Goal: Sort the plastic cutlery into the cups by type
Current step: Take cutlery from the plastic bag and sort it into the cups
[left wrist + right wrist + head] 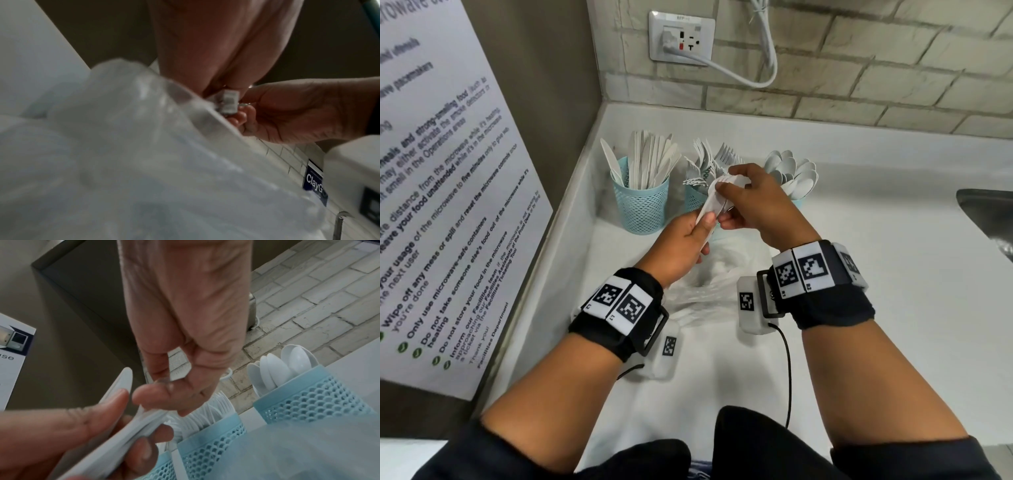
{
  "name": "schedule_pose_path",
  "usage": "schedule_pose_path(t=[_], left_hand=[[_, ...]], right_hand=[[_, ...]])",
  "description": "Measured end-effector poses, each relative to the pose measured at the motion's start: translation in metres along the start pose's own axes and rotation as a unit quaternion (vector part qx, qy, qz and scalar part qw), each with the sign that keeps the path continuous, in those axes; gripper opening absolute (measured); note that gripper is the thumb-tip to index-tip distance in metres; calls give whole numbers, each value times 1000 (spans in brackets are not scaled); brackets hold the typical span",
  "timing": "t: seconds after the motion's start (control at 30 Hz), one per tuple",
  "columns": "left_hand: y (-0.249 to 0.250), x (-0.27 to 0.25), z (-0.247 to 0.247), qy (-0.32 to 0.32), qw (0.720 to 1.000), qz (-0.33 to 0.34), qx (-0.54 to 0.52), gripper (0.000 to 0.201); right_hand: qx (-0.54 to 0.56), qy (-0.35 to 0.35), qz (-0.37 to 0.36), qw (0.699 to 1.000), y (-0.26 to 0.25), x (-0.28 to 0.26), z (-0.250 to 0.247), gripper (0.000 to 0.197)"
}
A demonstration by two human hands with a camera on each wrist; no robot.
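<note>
left hand point(690, 241): grips the near end of a white plastic cutlery bundle point(711, 200) | right hand point(748, 202): pinches the bundle's far end | bundle: held just near of three pale-blue mesh cups point(640, 205) of knives, forks and spoons at the far-left corner of the white counter point(876, 257) | crumpled clear plastic bag point(702, 294): under the wrists

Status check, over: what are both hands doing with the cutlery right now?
Left hand grips white cutlery bundle. Right hand pinches its top end. Held in front of fork cup; plastic bag lies below the hands.
</note>
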State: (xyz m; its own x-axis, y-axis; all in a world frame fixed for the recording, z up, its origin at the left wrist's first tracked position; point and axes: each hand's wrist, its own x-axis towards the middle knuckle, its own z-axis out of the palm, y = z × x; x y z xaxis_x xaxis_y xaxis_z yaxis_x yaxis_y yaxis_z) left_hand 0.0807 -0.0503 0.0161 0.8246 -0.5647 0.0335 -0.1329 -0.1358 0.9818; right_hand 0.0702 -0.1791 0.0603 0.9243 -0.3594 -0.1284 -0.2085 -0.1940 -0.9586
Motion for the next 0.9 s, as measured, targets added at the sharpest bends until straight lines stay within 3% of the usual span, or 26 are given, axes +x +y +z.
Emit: schedule_pose_path(t=[0.23,0.4,0.57,0.77,0.9], left_hand=[[0,-5,2,7,998,-32,-47,19],[1,-6,4,23,998,-36,-36,25],[3,-6,2,59,998,-13,-5,24],[3,1,-1,89,996,4,4,25],[-1,1,-2,101,995,8,12,27]], right_hand=[[-34,-73,-26,996,-1,-4,-9,45],[-82,-7,-70,994,1,1,-10,43],[-65,34,-84,994,1,4,-7,36],[-69,-36,-83,993,-3,1,-1,40],[-22,17,-72,997,2,4,-1,34]])
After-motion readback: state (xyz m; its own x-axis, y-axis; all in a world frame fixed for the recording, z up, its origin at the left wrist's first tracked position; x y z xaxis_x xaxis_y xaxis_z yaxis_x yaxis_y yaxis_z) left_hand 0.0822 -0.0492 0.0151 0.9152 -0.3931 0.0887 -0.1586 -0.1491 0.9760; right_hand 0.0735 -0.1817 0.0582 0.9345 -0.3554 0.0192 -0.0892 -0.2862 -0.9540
